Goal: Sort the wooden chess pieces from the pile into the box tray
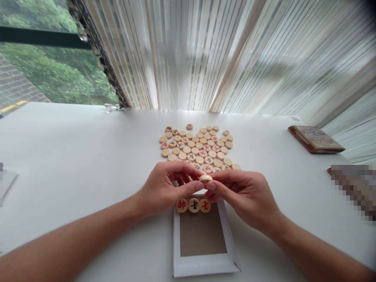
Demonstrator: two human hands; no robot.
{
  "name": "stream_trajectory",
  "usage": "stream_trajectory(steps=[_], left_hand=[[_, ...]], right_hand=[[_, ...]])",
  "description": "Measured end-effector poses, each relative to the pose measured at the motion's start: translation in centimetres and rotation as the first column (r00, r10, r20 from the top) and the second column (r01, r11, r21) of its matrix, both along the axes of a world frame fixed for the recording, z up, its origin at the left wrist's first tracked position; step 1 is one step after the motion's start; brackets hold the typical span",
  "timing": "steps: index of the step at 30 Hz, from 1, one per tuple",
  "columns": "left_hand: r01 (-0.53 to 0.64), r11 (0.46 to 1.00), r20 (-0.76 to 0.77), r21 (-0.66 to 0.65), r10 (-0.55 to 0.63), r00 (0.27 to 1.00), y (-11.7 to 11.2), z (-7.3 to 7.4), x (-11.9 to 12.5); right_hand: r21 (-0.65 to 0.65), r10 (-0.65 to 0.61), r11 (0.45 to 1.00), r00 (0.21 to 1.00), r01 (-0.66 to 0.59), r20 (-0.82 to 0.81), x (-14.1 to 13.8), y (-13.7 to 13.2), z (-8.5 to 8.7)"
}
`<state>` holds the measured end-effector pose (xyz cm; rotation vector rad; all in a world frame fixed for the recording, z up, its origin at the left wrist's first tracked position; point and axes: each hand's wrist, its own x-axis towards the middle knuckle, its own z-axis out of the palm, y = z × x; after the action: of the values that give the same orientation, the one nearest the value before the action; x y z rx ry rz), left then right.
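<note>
Between the fingertips of my left hand and my right hand is one round wooden Chinese chess piece, pinched by both. They hold it just above the far end of a shallow white box with a brown bottom. Along that end of the box lie a red-marked piece, a black-marked piece and another red-marked piece, side by side. Past my hands, many loose chess pieces spread over the white table, some showing red or black characters, others blank side up. My fingers cover the nearest ones.
A brown flat box lies at the table's right, with a partly blurred item nearer me. At the left edge is a white flat object. A striped curtain hangs behind the table's far edge, beside a window.
</note>
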<state>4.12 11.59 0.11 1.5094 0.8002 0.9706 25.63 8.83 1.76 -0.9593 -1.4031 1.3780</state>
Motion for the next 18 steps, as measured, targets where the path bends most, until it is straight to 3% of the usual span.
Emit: stream_trajectory(steps=[11, 18], left_hand=[[0.07, 0.986, 0.017, 0.152, -0.073, 0.997, -0.14, 0.27, -0.04], [0.005, 0.964, 0.0, 0.265, -0.005, 1.0, -0.07, 0.32, -0.05]], right_hand=[[-0.07, 0.08, 0.995, 0.995, -0.075, 0.065, 0.09, -0.37, 0.41], [-0.166, 0.104, 0.981, 0.994, -0.099, 0.021, -0.35, -0.47, 0.93]])
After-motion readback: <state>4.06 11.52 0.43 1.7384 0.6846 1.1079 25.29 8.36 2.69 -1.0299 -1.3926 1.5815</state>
